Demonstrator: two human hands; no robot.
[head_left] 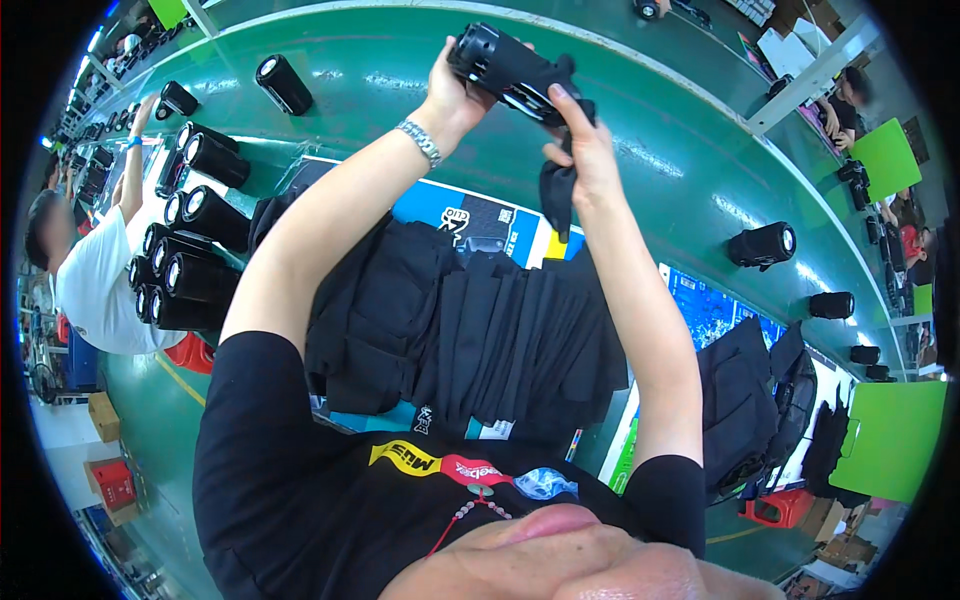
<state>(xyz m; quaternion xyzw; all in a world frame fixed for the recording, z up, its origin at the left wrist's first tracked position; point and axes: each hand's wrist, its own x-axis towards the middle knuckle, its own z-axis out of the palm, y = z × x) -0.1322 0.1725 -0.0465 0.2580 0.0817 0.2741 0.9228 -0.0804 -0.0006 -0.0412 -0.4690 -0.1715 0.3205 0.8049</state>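
Observation:
A black cylindrical speaker (505,72) is held tilted over the green work surface, its left end raised. My left hand (455,100) is closed around the left end from below. At the other end, my right hand (588,160) grips the speaker, thumb side against its body. From that hand hangs a dark cloth piece (557,200), apparently a strap or soft pouch; more dark material bunches around the speaker's right end. Between my forearms lies a row of folded black fabric pieces (490,335), stacked on edge close to my chest.
Several black speakers (205,280) stand grouped at the left. One upright speaker (283,85) is on the green conveyor belt (370,95); another speaker (763,245) lies at the right. A co-worker in white (110,265) sits at far left. More black fabric (740,400) lies right of my arm.

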